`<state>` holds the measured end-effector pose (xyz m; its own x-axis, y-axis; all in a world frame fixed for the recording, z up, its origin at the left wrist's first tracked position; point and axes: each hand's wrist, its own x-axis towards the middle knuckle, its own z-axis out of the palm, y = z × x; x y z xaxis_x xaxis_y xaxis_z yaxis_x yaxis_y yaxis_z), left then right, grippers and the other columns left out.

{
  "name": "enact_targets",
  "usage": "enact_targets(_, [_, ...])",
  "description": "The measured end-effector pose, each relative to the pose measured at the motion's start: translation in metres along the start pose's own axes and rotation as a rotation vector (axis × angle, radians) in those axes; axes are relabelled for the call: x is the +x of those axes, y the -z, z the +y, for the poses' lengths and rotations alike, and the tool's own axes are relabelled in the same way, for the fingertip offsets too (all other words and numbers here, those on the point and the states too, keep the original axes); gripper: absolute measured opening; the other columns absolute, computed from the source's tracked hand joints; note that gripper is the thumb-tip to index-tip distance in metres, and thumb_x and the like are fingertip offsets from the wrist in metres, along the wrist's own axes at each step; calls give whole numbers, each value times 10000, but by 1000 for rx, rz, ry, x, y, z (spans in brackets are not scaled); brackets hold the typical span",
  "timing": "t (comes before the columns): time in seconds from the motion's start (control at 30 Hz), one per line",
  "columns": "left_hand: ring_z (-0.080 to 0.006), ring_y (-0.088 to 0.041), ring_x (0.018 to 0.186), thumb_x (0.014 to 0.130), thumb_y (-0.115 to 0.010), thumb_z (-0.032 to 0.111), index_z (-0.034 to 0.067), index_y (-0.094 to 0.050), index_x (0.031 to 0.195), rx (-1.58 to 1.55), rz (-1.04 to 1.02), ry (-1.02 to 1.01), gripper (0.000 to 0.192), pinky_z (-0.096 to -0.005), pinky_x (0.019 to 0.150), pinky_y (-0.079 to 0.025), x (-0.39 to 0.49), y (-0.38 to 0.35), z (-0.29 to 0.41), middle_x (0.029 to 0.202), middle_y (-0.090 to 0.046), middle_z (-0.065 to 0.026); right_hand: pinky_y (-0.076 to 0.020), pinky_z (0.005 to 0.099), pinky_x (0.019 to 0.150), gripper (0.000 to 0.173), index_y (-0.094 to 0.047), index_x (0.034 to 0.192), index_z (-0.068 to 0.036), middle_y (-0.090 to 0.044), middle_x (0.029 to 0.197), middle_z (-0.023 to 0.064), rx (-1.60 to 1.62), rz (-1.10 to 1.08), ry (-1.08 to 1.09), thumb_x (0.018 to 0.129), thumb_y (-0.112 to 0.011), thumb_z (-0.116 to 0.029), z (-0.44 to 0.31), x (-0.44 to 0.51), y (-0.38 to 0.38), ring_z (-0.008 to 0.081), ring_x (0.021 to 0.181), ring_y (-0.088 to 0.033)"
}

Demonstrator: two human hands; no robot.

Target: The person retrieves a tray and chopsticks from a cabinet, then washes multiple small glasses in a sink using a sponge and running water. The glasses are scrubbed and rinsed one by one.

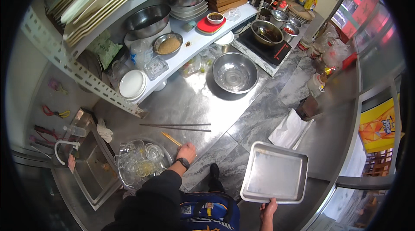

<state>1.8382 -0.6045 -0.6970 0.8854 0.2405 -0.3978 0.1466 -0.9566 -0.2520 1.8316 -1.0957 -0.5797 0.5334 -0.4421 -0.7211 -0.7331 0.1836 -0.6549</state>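
Note:
My left hand [186, 152], with a dark watch at its wrist, is closed around a pair of thin yellowish sticks [171, 138], seemingly chopsticks, at the front edge of the steel counter [155, 107]. Just beyond them lie two long dark sticks [175, 127], side by side on the steel. A round metal basin [167, 153] full of clear glassware [141, 159] stands left of this hand. On my right, my right hand [268, 210] grips the near rim of a rectangular metal tray [275, 174]. The tray's inside is bare and faces up towards me.
A steel sink [97, 172] with a white faucet [61, 146] is at the left. A large steel bowl [235, 72] sits near the counter's edge, below a loaded shelf [194, 41]. Farther back, a pan [266, 32] rests on an induction cooker [275, 49]. Grey tiles [259, 111] cover the floor.

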Motion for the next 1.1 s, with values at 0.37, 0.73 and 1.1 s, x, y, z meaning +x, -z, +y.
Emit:
enact_targets(0.37, [-336,-729,921,990,-541,154,91,-575,1244,-251,173,-116,265,-462,776,-592,68,76,-31,1034,-702,-165,-385,353,399,304,-563,858,-54,-486,564,55,89,-21,-50,967,-516,-333,-33,37,-6,182,424,-450])
enact_targets(0.73, [-333,-742,1078,1024,-522,173,67,-712,1196,-196,-225,-365,278,-471,889,-601,134,75,-86,1153,-771,-140,-372,351,410,368,-535,778,-95,-527,603,63,-394,-148,436,1055,-521,-337,-34,7,-57,173,458,-480])
enact_targets(1.1, [-350,-735,794,954,-631,197,125,-613,1038,-441,384,-388,112,-494,647,-568,64,276,-156,912,-719,-134,-554,398,484,375,-635,910,103,-640,692,186,-442,-456,1,961,-567,-263,-2,-17,-232,237,525,-611])
